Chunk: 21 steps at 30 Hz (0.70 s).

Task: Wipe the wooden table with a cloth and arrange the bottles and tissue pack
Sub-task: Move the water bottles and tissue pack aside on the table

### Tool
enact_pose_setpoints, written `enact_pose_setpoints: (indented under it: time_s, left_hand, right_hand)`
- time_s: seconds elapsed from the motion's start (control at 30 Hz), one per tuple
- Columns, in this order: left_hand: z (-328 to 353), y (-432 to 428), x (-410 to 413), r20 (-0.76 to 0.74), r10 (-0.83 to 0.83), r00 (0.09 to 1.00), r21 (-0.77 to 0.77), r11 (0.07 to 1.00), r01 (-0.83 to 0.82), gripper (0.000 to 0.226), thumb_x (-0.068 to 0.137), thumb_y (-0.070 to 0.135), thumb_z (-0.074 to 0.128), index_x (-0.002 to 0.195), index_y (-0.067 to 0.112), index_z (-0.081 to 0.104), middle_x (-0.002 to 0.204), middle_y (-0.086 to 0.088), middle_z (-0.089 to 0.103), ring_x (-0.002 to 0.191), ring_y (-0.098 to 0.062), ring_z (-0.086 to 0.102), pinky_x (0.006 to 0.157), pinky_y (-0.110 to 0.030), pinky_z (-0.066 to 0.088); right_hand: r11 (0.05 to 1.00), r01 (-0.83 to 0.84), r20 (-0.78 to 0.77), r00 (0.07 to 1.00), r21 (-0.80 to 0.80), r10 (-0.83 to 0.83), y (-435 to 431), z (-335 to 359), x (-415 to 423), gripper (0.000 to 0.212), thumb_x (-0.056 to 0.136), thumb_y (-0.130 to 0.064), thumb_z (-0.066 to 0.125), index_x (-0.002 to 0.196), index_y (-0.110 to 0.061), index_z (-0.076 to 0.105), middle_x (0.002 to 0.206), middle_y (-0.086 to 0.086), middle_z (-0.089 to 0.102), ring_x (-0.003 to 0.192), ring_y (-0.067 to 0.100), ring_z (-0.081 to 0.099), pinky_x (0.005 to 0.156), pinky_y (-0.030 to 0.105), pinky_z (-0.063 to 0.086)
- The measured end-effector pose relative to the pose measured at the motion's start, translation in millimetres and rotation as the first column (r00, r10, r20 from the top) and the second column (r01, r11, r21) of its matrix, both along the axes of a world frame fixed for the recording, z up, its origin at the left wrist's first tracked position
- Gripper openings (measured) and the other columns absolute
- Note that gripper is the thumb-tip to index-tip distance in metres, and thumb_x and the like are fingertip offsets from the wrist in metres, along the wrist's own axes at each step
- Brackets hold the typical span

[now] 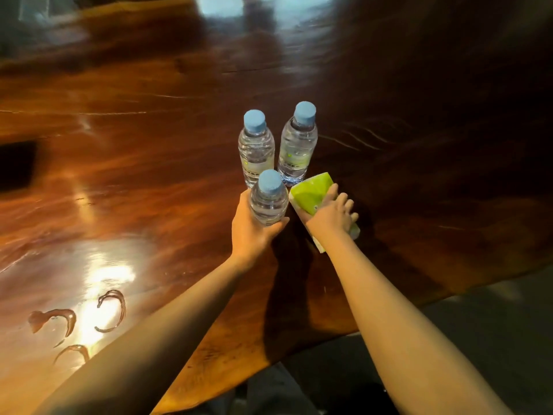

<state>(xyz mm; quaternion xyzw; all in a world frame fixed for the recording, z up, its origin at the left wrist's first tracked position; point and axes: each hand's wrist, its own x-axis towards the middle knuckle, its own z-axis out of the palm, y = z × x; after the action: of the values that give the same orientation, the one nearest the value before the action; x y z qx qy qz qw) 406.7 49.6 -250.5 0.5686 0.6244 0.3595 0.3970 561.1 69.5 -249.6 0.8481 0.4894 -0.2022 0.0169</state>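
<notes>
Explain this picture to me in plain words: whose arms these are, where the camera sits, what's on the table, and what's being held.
There is no machine here. One camera worn on a person's head looks forward and down, so the two bare arms are the wearer's own. The left hand grips a clear plastic water bottle with a blue cap. The right hand holds a green and white tissue pack. Two more blue-capped water bottles stand upright just beyond, on the glossy dark wooden table. Curved wet streaks show near the left. No cloth is visible.
</notes>
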Motion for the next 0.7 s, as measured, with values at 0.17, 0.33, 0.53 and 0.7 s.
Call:
enact_pose_setpoints:
  time_s: [0.17, 0.33, 0.53, 0.7]
  left_hand:
    - [-2, 1, 4, -0.059, -0.05, 0.997, -0.004, 0.999, 0.05, 0.083, 0.059, 0.034, 0.086, 0.105, 0.067, 0.025, 0.107, 0.029, 0.051, 0.097, 0.021, 0.051, 0.078, 0.007, 0.036]
    - [-4, 0, -2, -0.07, -0.053, 0.996, -0.033, 0.998, 0.051, 0.085, 0.057, 0.036, 0.086, 0.11, 0.062, 0.026, 0.109, 0.029, 0.051, 0.101, 0.02, 0.048, 0.078, 0.008, 0.035]
    - [0, -2, -11, -0.058, -0.122, 0.991, -0.086, 0.989, 0.117, 0.086, 0.06, 0.037, 0.085, 0.131, 0.027, 0.036, 0.128, 0.009, 0.054, 0.109, 0.001, 0.049, 0.084, -0.006, 0.037]
    - [15, -6, -26, -0.146, -0.197, 0.97, -0.108, 0.977, 0.182, 0.083, 0.065, 0.034, 0.083, 0.134, 0.021, 0.038, 0.136, 0.005, 0.051, 0.115, -0.002, 0.047, 0.09, -0.019, 0.036]
  right_hand:
    - [0.999, 0.003, -0.04, 0.999, -0.041, -0.005, 2, 0, 1, 0.112, 0.073, -0.069, 0.057, 0.149, -0.007, 0.002, 0.147, 0.016, 0.028, 0.135, 0.034, 0.028, 0.106, 0.049, 0.029]
    - [0.998, -0.014, -0.06, 0.998, -0.055, 0.011, 0, 0, 3, 0.116, 0.072, -0.06, 0.066, 0.149, -0.007, -0.003, 0.148, 0.016, 0.027, 0.136, 0.033, 0.027, 0.107, 0.048, 0.028]
    - [0.999, -0.022, -0.09, 0.996, -0.04, 0.018, -6, 4, 1, 0.119, 0.072, -0.06, 0.066, 0.148, -0.006, -0.009, 0.155, 0.02, 0.014, 0.142, 0.037, 0.015, 0.115, 0.053, 0.017]
    - [0.997, -0.072, -0.016, 0.997, 0.023, 0.072, -24, 14, -14, 0.108, 0.08, -0.05, 0.063, 0.148, -0.005, -0.008, 0.158, 0.019, -0.006, 0.147, 0.035, -0.004, 0.118, 0.051, 0.003]
